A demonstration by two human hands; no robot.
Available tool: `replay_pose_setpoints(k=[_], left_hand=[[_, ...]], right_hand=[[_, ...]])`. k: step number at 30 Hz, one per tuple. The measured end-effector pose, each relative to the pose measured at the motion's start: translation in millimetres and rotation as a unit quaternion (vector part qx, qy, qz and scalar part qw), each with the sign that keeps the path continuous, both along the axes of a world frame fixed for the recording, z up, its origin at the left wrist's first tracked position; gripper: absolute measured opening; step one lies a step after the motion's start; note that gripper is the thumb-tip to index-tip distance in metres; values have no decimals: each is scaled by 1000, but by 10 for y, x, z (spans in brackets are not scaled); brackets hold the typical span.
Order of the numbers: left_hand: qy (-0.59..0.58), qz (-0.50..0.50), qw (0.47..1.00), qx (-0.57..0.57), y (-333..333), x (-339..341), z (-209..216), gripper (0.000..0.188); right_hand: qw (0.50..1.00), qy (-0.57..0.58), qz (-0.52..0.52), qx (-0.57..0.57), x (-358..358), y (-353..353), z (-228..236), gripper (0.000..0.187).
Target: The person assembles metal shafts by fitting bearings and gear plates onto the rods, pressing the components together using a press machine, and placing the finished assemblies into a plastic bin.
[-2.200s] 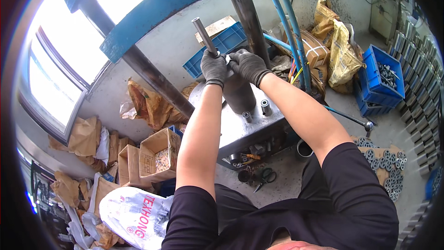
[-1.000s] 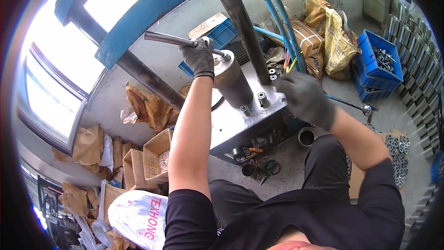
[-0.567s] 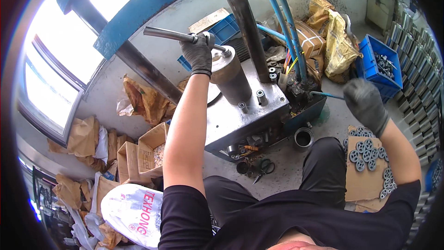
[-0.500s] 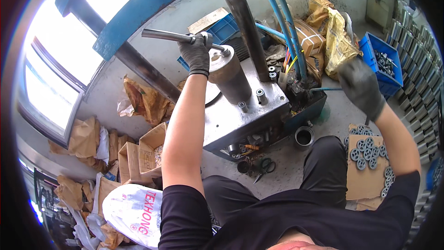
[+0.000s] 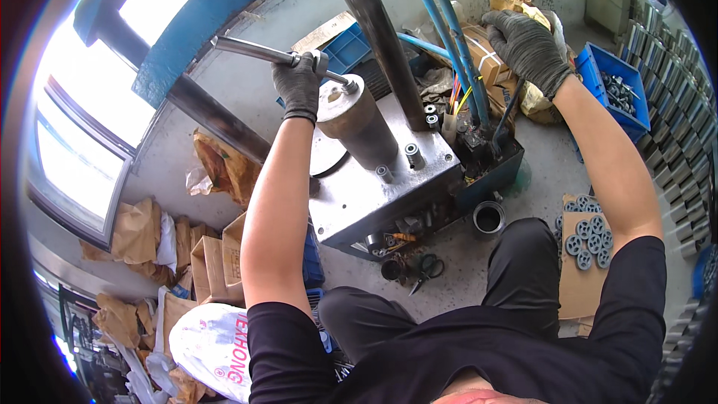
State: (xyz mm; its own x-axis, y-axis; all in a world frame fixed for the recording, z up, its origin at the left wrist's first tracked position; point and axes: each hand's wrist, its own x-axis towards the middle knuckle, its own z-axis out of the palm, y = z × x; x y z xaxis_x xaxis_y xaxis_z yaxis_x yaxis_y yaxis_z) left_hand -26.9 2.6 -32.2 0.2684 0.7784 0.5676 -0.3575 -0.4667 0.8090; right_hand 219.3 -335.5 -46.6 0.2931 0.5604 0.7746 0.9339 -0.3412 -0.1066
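My left hand [image 5: 298,88], in a dark grey glove, is wrapped round a metal rod [image 5: 254,50] with a thick collar beside the fingers. The rod is tilted, its lower tip over the top of a grey metal cylinder [image 5: 359,123]; whether they touch I cannot tell. That cylinder stands on the steel bed [image 5: 351,209] of a blue-framed press. My right hand [image 5: 529,51], gloved too, is raised at the far right with its fingers extended and slightly bent. Below its palm stands a dark lever [image 5: 508,112], whose top end is partly hidden by the hand.
Small metal bushings [image 5: 413,155] stand on the bed. At the right are a blue crate [image 5: 613,93] of metal parts and cardboard [image 5: 580,277] bearing spoked wheels. Scissors [image 5: 428,269] and a metal cup [image 5: 489,218] lie near my knees. Cardboard boxes [image 5: 212,265] stand left.
My right hand has moved farther away and to the left, and the dark lever now shows upright. My left hand keeps its hold on the rod over the cylinder; the whole view shifted slightly.
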Motion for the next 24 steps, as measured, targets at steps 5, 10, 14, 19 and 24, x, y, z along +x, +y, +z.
replay_pose_setpoints(k=[5, 10, 14, 19, 24], left_hand=[[50, 29, 998, 38, -68, 36, 93, 20], [132, 83, 986, 57, -59, 77, 190, 25], [218, 132, 961, 105, 30, 131, 244, 38], [384, 169, 882, 214, 51, 222, 404, 52], [375, 142, 891, 214, -77, 309, 451, 49]], right_hand=[[999, 26, -31, -12, 4, 7, 16, 22], [999, 43, -9, -22, -17, -11, 47, 20], [999, 31, -8, -18, -14, 7, 65, 21], [999, 30, -17, -27, -122, -51, 76, 23], [999, 35, -23, -6, -337, -215, 50, 27]])
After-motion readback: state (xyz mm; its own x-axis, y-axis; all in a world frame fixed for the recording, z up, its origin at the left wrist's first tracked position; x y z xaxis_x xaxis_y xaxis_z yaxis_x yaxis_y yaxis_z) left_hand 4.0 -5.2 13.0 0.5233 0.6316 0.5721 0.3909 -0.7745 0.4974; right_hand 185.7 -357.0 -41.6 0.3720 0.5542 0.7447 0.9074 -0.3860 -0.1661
